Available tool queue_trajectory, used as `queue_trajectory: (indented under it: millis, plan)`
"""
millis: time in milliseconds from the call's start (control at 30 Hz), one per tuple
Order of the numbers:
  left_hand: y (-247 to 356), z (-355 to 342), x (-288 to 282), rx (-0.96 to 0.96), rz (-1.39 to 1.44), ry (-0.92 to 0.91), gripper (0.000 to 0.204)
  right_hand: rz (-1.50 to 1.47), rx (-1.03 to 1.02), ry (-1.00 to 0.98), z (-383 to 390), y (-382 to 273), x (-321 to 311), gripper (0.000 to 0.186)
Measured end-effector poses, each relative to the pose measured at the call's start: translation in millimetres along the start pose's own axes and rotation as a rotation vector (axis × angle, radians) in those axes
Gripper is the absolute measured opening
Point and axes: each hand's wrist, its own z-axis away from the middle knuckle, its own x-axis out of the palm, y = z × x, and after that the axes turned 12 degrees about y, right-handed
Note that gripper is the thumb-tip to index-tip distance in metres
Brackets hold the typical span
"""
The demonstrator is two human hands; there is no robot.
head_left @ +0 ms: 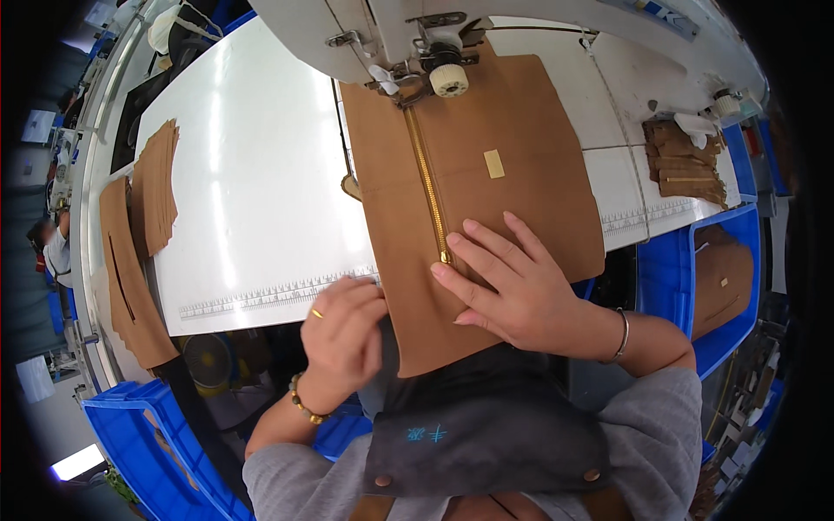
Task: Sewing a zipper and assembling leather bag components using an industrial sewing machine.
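Note:
A brown fabric panel lies across the white table under the sewing machine's presser foot. A gold-toothed zipper runs down it from the foot to a gold slider. My right hand rests flat on the panel, fingers spread, index fingertip and thumb beside the slider. At the panel's left edge, my left hand is closed, its fingers curled with the tips against the edge; anything within them is hidden. A small pale yellow rectangle sits on the panel right of the zipper.
The sewing machine head overhangs the far side. Brown strips and stacked brown pieces lie at the left. More brown pieces with zippers lie at the right. Blue bins stand low on both sides. A printed ruler follows the near edge.

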Motion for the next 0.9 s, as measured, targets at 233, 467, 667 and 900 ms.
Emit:
queue_trajectory:
  millis: [233, 467, 667, 900]
  plan:
    - [-13, -59, 18, 0.011, -0.13, -0.067, 0.043, -0.003, -0.061, -0.002, -3, 2, -3, 0.064]
    - [-20, -73, 28, 0.047, -0.123, -0.27, 0.071, -0.15, -0.071, -0.093, -26, 31, -16, 0.059]
    - [-23, -72, 26, 0.029, -0.109, -0.279, 0.078, -0.018, 0.002, 0.052, -50, 55, -4, 0.068]
    - [-22, -74, 28, -0.008, -0.073, -0.282, 0.09, 0.002, -0.086, -0.007, -55, 58, -3, 0.075]
